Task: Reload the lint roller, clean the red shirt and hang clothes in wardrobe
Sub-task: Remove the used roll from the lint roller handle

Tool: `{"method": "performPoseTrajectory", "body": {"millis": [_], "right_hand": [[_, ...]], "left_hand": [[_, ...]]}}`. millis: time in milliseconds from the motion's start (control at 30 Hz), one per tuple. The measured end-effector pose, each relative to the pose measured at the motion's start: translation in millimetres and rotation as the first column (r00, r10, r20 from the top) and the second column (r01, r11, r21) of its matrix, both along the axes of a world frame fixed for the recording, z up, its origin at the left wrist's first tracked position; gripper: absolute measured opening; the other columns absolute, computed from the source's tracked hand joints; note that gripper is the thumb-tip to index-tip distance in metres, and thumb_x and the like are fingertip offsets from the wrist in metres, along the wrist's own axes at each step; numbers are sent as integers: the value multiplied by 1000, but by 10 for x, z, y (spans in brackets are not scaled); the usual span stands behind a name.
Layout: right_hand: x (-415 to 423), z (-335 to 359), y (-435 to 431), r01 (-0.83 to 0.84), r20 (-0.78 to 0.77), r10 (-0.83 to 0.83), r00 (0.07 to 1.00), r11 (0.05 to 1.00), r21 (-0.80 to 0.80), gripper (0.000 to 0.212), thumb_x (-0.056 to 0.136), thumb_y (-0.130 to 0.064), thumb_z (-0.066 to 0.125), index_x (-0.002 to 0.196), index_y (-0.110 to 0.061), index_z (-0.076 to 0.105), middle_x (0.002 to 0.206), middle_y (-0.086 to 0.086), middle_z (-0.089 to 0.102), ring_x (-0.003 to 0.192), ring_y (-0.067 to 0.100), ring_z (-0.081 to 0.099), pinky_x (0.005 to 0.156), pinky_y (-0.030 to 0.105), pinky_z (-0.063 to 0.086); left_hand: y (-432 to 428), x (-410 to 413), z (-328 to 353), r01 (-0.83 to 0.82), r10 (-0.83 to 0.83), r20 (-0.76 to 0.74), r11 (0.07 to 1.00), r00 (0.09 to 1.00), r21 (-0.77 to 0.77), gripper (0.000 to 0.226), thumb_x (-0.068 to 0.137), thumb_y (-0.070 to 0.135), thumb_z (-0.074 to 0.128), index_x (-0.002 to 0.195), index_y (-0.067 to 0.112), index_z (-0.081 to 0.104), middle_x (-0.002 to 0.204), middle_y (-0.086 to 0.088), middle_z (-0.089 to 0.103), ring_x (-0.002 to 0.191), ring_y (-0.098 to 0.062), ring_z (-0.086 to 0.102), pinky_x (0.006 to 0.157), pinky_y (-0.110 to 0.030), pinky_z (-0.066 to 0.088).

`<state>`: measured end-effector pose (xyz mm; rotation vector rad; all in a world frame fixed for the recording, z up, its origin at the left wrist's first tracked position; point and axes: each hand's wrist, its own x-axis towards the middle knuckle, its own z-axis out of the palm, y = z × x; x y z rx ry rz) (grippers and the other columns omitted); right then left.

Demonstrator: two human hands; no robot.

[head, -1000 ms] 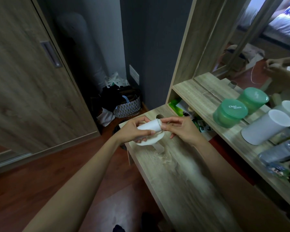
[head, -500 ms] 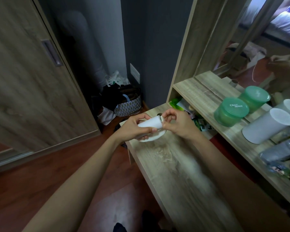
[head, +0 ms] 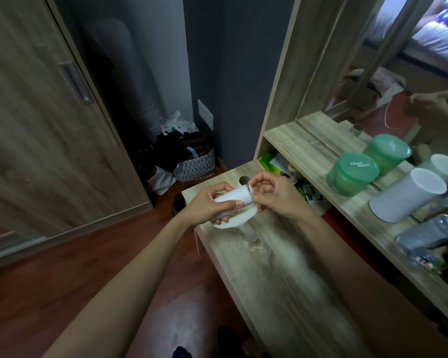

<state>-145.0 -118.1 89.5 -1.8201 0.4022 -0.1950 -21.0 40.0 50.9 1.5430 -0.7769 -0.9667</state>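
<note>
as l hand (head: pixel 207 206), r hand (head: pixel 278 195) grip roll (head: pixel 235 195), green tub (head: pixel 352 174) (shelf (head: pixel 295 140)) stands near.

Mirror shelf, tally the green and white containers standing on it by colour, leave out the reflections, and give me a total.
Green tub: 1
White canister: 1
Total: 2
The second of each behind them is a reflection.

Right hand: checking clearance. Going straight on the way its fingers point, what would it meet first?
The roll, whose near end the right hand seems to pinch; beyond it, the left hand.
</note>
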Motion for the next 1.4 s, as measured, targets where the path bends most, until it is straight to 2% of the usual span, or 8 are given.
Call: {"method": "performPoseTrajectory", "body": {"millis": [267,400,600,767,1100,1200,1300,1400], "right_hand": [[-73,-9,-32,-50,3,50,999,998,48,26,81,-7,72,107,-6,66,84,9,67,70,9,66,60,23,55],[-96,42,-65,-133,-38,134,990,991,18,36,76,-7,76,111,-8,65,91,7,65,77,5,66,62,25,57],[-105,69,-90,-189,-50,187,981,980,-54,35,72,-14,80,104,-11,65,90,13,65,79,8,61,57,28,56],[-144,81,-90,-265,-59,262,963,964,-36,33,67,-14,84,93,-10,64,86,10,63,77,9,60,52,27,50],[-183,133,-69,-242,3,242,970,967,74,27,69,3,79,87,-5,60,80,12,57,70,10,58,48,22,50],[-180,103,-82,-257,-4,258,966,964,63,30,68,-3,82,87,-6,60,82,16,56,71,10,58,47,23,51],[-167,62,-85,-263,-1,263,965,963,65,40,60,-22,83,89,-7,59,84,14,56,70,9,59,47,24,52],[-168,54,-78,-259,0,259,966,965,48,35,63,-18,81,88,-7,59,84,14,56,68,8,59,46,24,52]], "left_hand": [[65,8,-23,-20,21,-45,1000,999,8,15,85,19,72,89,16,58,71,-11,68,50,-19,57,44,-21,44],[88,4,-9,3,-2,-63,1000,998,14,14,85,18,70,90,14,58,61,-2,67,46,-13,59,42,-21,45],[120,-4,27,68,-67,-141,998,988,6,32,71,37,77,88,18,59,69,-10,68,48,-15,60,43,-22,46],[159,-8,128,185,-179,-163,983,970,23,36,69,36,76,94,15,59,74,-10,71,51,-17,61,45,-22,48],[131,0,204,242,-235,-191,970,953,12,18,72,35,76,85,28,65,80,-16,69,52,-18,59,43,-21,46],[133,-24,169,234,-228,-186,972,956,8,23,73,34,76,89,23,63,78,-14,69,51,-18,58,43,-21,45],[130,-42,156,236,-230,-176,972,957,9,28,74,33,75,94,18,61,74,-10,70,50,-18,57,42,-20,43],[117,-47,159,211,-204,-164,977,965,29,25,80,27,72,97,15,58,73,-7,70,50,-17,58,41,-20,42]]}}
